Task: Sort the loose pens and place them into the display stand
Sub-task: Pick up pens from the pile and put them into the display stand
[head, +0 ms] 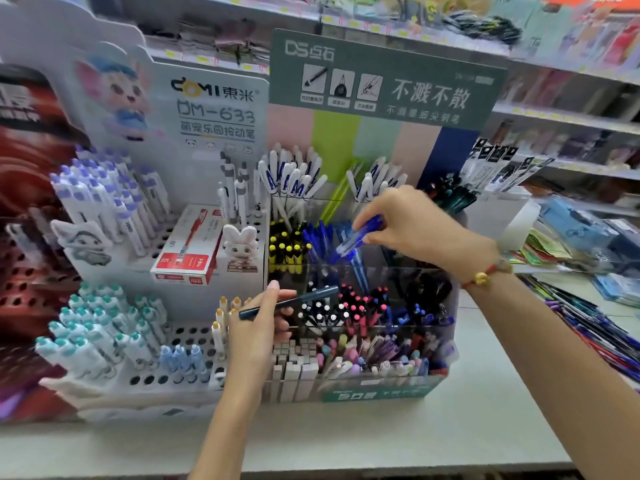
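A clear tiered display stand (446,306) with a green header holds white, yellow-black, blue, red-capped and pastel pens in compartments. My left hand (258,327) grips a dark teal pen (304,297) that lies almost level in front of the stand's middle tier. My right hand (412,226) pinches a small bunch of blue pens (356,237) above the blue-pen compartment in the second tier, tips angled down to the left.
A white perforated pen stand (194,334) with purple, teal and blue-capped pens sits to the left, with a red pen box (188,247) and a rabbit figure (240,247) on it. Loose pens (588,327) lie on the counter at right. Shelves run behind.
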A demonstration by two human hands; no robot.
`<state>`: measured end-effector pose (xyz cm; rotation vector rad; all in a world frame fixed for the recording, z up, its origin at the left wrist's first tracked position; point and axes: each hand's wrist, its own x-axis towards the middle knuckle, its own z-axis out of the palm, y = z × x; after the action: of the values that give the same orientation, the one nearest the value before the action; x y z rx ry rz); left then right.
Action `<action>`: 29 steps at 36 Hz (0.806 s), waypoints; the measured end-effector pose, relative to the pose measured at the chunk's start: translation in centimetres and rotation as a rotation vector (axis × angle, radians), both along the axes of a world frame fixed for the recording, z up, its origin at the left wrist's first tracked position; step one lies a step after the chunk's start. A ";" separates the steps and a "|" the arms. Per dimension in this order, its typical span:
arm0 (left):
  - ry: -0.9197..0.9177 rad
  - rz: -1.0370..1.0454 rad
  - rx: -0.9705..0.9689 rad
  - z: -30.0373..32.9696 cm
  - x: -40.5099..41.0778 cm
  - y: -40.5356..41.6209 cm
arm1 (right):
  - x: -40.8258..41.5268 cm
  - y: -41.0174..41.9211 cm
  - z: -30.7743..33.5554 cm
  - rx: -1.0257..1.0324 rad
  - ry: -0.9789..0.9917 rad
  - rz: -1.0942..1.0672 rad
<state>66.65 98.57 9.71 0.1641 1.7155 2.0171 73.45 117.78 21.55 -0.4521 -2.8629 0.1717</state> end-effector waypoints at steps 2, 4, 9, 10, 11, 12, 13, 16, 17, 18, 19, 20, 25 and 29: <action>-0.002 0.017 0.019 -0.1 -0.1 -0.2 | -1.7 -0.2 -0.4 -0.017 -0.065 0.064; -0.032 0.028 0.059 -0.1 0.1 -0.5 | -3.1 -0.5 -1.4 -0.071 -0.042 0.078; -0.164 0.082 0.186 0.0 0.3 -1.2 | -3.9 -2.3 -6.2 -0.065 0.188 -0.015; -0.190 0.090 0.216 0.0 0.3 -1.3 | -3.7 -2.6 -7.0 -0.050 0.236 -0.024; -0.212 0.094 0.246 0.0 0.2 -1.5 | -3.6 -2.7 -7.7 -0.041 0.272 -0.031; -0.238 0.097 0.280 0.1 0.2 -1.6 | -3.5 -2.8 -8.3 -0.035 0.298 -0.040; -0.269 0.104 0.318 0.1 0.1 -1.8 | -3.4 -2.8 -8.8 -0.033 0.315 -0.051; -0.335 0.118 0.410 0.3 0.0 -2.0 | -3.2 -3.2 -9.6 -0.014 0.329 -0.070; -0.343 0.119 0.428 0.4 0.0 -2.0 | -3.2 -3.3 -9.7 0.001 0.327 -0.075; -0.346 0.116 0.439 0.5 0.0 -1.9 | -3.2 -3.4 -9.8 0.023 0.338 -0.081; -0.343 0.109 0.449 0.6 0.0 -1.9 | -3.3 -3.4 -9.8 0.059 0.371 -0.081; -0.336 0.098 0.460 0.6 0.0 -1.9 | -3.3 -3.3 -9.8 0.111 0.408 -0.081; -0.307 0.042 0.479 0.8 0.2 -1.6 | -2.4 -2.5 -10.8 0.284 0.350 -0.092; -0.221 -0.013 0.414 1.0 0.9 -0.8 | -0.8 -3.3 -11.1 0.176 0.403 -0.130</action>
<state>67.55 97.72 10.69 0.0835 1.1483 2.2635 72.65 114.46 10.40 -0.5017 -2.4212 -0.0131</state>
